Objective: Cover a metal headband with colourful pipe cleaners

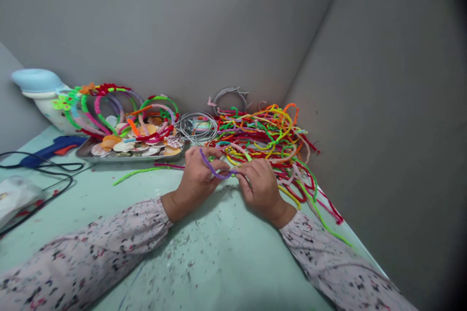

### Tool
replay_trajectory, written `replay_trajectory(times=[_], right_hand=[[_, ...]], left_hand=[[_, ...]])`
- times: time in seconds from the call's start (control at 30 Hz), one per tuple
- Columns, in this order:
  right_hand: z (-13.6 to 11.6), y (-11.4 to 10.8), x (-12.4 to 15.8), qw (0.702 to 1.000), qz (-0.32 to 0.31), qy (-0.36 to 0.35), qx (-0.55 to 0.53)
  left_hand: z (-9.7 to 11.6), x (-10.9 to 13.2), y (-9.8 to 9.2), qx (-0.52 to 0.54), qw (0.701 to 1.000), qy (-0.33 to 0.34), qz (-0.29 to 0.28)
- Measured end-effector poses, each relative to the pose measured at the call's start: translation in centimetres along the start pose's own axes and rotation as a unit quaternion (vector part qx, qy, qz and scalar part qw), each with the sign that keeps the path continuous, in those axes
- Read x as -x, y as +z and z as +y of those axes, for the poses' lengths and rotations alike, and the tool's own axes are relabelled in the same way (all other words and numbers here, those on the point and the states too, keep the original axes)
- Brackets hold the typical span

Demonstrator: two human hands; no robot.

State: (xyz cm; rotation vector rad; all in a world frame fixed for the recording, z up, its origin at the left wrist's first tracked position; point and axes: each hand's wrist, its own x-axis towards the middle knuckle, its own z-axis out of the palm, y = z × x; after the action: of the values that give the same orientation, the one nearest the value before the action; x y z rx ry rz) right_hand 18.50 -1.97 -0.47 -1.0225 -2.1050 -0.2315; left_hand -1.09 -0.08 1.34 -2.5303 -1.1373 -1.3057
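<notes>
A purple pipe cleaner (209,163) runs between my two hands, its free end curving up over the fingers of my left hand (199,172). That hand is closed in a pinch on it. My right hand (260,183) pinches the pipe cleaner's other part, close to the left fingertips. Whatever else lies between the fingertips is too small to make out. Just behind my hands spreads a tangled pile of coloured pipe cleaners (270,131). A coil of grey wire (199,126) lies beyond my left hand.
A metal tray (146,158) holds shells (124,146) and pipe-cleaner hoops (98,107). Left of it are a blue glue gun (53,150), a black cable (69,182), a white plastic bag (16,199) and a blue-lidded container (44,95). Grey walls enclose the table (219,257).
</notes>
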Motion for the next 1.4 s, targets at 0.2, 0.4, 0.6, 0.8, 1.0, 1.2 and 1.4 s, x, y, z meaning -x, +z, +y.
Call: replay_trajectory(times=[0.2,0.4,0.6,0.8,1.0,1.2,1.4], right_hand=[[0.04,0.03,0.08,1.0,-0.002,0.0,-0.003],[0.05,0.08,0.2,1.0,0.0,0.001,0.002],[0.07,0.05,0.24,1.0,0.01,-0.01,0.001],[0.05,0.06,0.1,1.0,0.008,-0.014,0.009],[0.02,0.0,0.05,1.0,0.003,-0.021,0.014],[0.06,-0.04,0.09,0.999,0.004,-0.032,0.021],[-0.04,-0.08,0.12,0.999,-0.003,-0.039,0.033]], left_hand=[[-0.15,0.09,0.09,0.012,1.0,0.007,0.0],[-0.28,0.15,0.11,0.02,1.0,0.021,0.008],[-0.28,0.07,0.09,0.017,1.0,0.023,0.011],[-0.01,0.06,0.0,0.016,1.0,0.011,0.014],[0.25,-0.04,-0.13,0.028,0.999,0.007,0.028],[0.53,-0.23,-0.22,0.042,0.999,-0.009,0.019],[0.53,-0.16,-0.19,0.074,0.997,-0.026,0.009]])
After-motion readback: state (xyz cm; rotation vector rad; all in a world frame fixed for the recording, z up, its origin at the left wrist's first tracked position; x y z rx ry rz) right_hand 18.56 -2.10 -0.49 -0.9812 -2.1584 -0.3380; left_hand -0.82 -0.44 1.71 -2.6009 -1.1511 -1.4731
